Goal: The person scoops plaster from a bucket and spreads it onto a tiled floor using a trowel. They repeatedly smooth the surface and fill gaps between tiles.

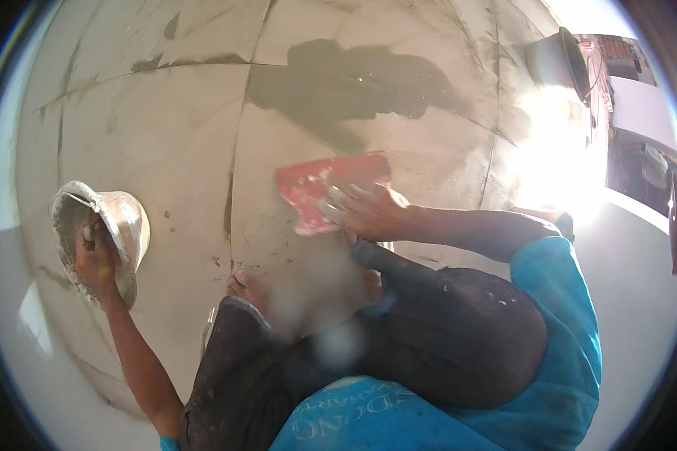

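Observation:
My right hand [372, 213] lies over a flat red spreader [308, 184] smeared with whitish paste, its fingers closed on the near edge. The spreader rests against the tiled floor [180, 150] in front of my feet. At the left, my left hand [94, 259] reaches into the mouth of a paste-crusted bucket [132, 218], which leans toward me. Its fingers are curled; a small pale shape shows at them, too blurred to name. The bucket's inside is mostly in shadow.
Dark joints cross the large beige tiles, with a wet-looking dark patch [353, 83] ahead. A second, dark bucket [557, 64] stands tilted in view at the far right, near strong glare. White walls [639, 255] flank both sides. My bare foot [252, 292] is beside a joint.

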Available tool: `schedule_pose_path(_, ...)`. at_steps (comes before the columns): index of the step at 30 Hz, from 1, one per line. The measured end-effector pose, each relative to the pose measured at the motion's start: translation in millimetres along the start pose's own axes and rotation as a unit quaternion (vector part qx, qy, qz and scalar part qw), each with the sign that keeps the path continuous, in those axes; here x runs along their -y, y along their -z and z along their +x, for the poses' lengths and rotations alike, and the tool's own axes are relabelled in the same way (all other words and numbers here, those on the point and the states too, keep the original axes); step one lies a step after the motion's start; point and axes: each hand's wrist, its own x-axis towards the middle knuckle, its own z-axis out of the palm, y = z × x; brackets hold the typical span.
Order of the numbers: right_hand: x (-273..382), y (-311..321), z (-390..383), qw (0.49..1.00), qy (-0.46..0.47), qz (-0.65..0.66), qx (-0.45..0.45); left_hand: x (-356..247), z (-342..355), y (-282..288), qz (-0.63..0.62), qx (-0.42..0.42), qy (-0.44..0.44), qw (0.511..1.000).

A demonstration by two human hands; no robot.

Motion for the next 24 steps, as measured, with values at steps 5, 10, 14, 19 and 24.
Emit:
schedule_pose_path(5, 13.1, 5.0, 99.5, 0.989, -0.048, 0.052, -0.126, -9.1, -4.0, 9.0, -0.125, 0.058, -0.009, 0.990)
schedule_pose_path(10, 2.6, 17.4, 158.2, 0.979, -0.129, -0.009, -0.158, -18.5, -5.3, 18.3, -0.145, 0.109, 0.008, 0.983)
schedule_pose_path(14, -18.5, 42.9, 180.0, 0.970, -0.178, -0.017, -0.163, 12.5, -6.0, 14.8, -0.161, 0.111, 0.049, 0.979)
schedule_pose_path(19, -55.9, 105.7, 169.4, 0.935, -0.333, 0.112, -0.038, 27.5, -2.6, 17.9, -0.010, 0.071, 0.067, 0.995)
schedule_pose_path(24, -162.3, 80.9, 106.8, 0.928, -0.336, -0.032, -0.158, 78.5, 4.6, -6.4, 0.007, -0.021, 0.033, 0.999)
